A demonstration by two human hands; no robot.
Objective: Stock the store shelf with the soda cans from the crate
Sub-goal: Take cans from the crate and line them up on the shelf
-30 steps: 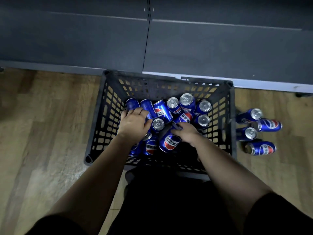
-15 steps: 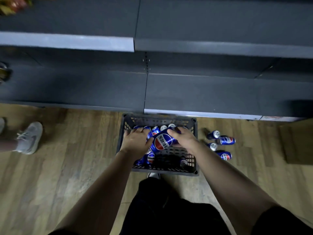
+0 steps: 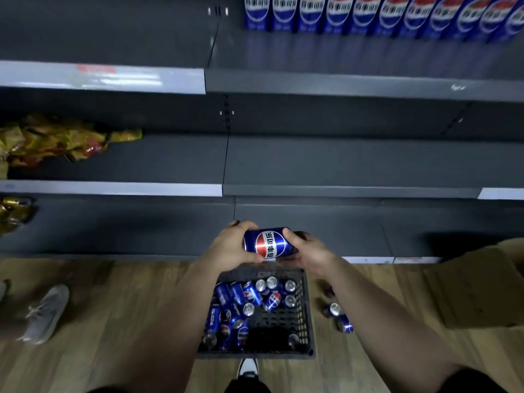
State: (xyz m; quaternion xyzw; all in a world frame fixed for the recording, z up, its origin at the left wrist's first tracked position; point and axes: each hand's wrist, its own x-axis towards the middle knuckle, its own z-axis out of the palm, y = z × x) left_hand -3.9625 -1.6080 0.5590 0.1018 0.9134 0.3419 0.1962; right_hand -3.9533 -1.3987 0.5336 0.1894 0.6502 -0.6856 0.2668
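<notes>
You hold one soda can (image 3: 268, 243) sideways above the crate (image 3: 309, 310), left hand (image 3: 231, 249) and right hand (image 3: 310, 253) each wrapped round an end, probably to turn it upright for the shelf (image 3: 354, 85).

Head-worn camera looks forward and down over shelves (image 3: 340, 163) and crate (image 3: 255, 354).

Shop; shelving (image 3: 340, 163) w/ stocked cans (image 3: 365, 15)

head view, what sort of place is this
Very likely a shop aisle: tiered dark shelving with label strips on its edges, a row of matching soda cans up top, snack bags at left, and a crate of more cans on the floor.
</notes>
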